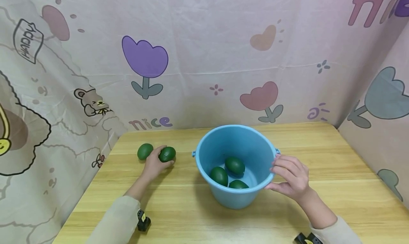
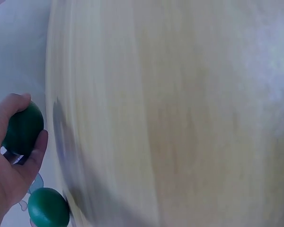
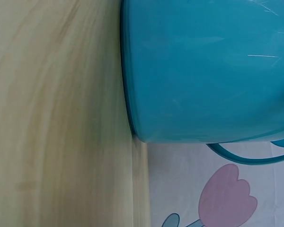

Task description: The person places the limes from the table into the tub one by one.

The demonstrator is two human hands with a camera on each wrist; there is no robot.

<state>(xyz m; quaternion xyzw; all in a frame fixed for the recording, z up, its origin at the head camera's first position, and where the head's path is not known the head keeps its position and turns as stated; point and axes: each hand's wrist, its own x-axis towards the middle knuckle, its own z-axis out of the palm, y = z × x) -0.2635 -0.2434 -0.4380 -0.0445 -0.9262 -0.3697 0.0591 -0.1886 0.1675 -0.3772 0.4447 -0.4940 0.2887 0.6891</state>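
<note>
Bucket (image 1: 234, 199): smooth, glossy plastic — fine scratches on its outer wall
Fruit (image 1: 145, 151): smooth, with a soft shine — real skin or plastic, cannot tell
Surface (image 1: 179, 215): smooth, wood-grained, faintly shiny
Backdrop (image 1: 198, 59): printed cloth, matt, lightly creased
Sleeves (image 1: 115, 219): plain matt cloth

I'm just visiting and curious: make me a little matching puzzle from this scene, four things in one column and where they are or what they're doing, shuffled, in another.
Things:
1. Light-blue plastic bucket
2. Three smooth green oval objects
3. Left hand
4. Right hand

Places and states:
A. Gripping a single green oval object
B. Standing on the pale wooden tabletop
C. Holding the bucket at its rim
D. Inside the bucket

Pairs: 1-B, 2-D, 3-A, 4-C
</note>
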